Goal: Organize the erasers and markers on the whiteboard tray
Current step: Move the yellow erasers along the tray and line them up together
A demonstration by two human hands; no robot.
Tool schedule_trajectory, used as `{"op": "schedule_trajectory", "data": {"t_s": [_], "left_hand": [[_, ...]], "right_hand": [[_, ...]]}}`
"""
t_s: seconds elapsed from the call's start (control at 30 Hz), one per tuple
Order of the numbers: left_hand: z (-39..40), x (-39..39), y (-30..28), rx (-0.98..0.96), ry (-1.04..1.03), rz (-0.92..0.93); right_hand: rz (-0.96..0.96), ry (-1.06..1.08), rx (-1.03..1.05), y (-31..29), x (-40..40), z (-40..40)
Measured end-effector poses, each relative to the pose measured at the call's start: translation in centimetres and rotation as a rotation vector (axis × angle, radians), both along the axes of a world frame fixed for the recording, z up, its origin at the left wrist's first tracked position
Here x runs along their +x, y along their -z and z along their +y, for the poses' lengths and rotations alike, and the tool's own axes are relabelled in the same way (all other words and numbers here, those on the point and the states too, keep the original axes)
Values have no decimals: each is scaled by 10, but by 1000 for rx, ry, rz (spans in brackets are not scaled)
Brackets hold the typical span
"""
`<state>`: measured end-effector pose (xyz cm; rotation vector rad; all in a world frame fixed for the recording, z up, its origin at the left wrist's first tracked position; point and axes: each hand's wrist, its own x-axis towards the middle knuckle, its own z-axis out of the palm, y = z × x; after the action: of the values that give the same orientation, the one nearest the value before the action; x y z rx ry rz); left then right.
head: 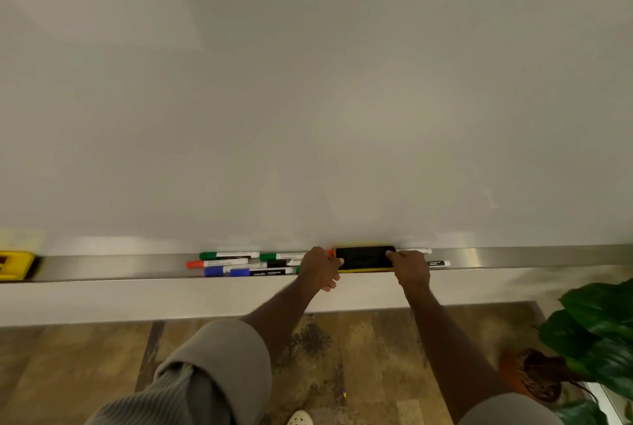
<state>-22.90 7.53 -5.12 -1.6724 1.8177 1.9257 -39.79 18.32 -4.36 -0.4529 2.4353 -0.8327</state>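
A metal tray (120, 265) runs along the bottom of the whiteboard. A black-felt eraser with a yellow body (364, 258) lies on it, felt side up. My left hand (320, 268) grips its left end and my right hand (409, 268) grips its right end. To the left lie several markers: a green one (227, 255), a red-capped one (214, 263), a blue one (219, 270) and a black-labelled one (263, 272). Two more markers (440, 263) stick out from under the eraser on the right. A second yellow eraser (15, 265) sits at the tray's far left.
The whiteboard (308, 99) fills the upper view. A potted plant (592, 349) stands on the wooden floor at the lower right, close to my right arm. A white ledge (137, 301) runs below the tray.
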Motion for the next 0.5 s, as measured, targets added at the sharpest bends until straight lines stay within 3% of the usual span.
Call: {"op": "schedule_trajectory", "data": {"t_s": [0.17,0.3,0.5], "left_hand": [[-3,9,-7,-13,-80,110],[-10,27,-15,94,-249,227],[-22,70,-18,127,-332,295]], "right_hand": [[28,13,-105,-12,5,-1],[10,36,-262,-26,13,1],[-126,-137,-479,-57,43,-5]]}}
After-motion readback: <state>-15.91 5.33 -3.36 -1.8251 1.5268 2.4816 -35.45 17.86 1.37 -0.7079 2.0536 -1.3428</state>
